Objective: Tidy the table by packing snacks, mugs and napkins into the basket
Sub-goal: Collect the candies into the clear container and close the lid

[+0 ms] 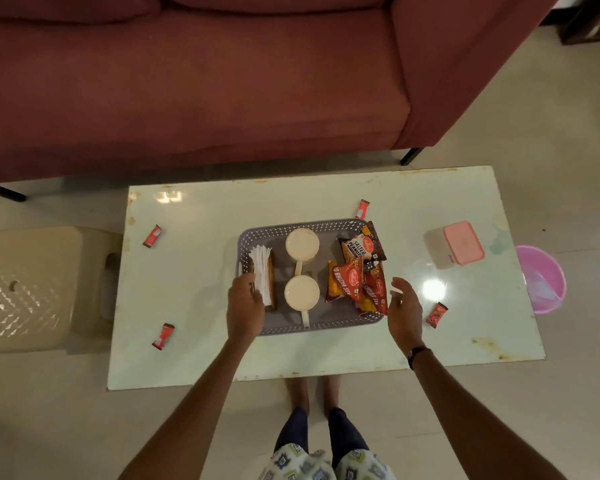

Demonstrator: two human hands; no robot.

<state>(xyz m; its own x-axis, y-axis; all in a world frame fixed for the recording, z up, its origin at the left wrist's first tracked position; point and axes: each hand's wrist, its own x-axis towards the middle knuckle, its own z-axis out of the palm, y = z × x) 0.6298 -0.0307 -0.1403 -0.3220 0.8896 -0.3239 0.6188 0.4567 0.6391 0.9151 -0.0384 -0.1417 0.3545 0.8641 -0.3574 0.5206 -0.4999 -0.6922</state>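
The grey basket sits mid-table, bare tabletop on every side of it. Inside lie a napkin stack at its left end, two white mugs in the middle and snack packets at its right end. The left hand curls over the basket's left rim against the napkins; whether it grips is unclear. The right hand hovers loosely spread just beside the basket's right rim. Four small red wrappers lie scattered around the basket, well apart; a pink-lidded box stands farther right.
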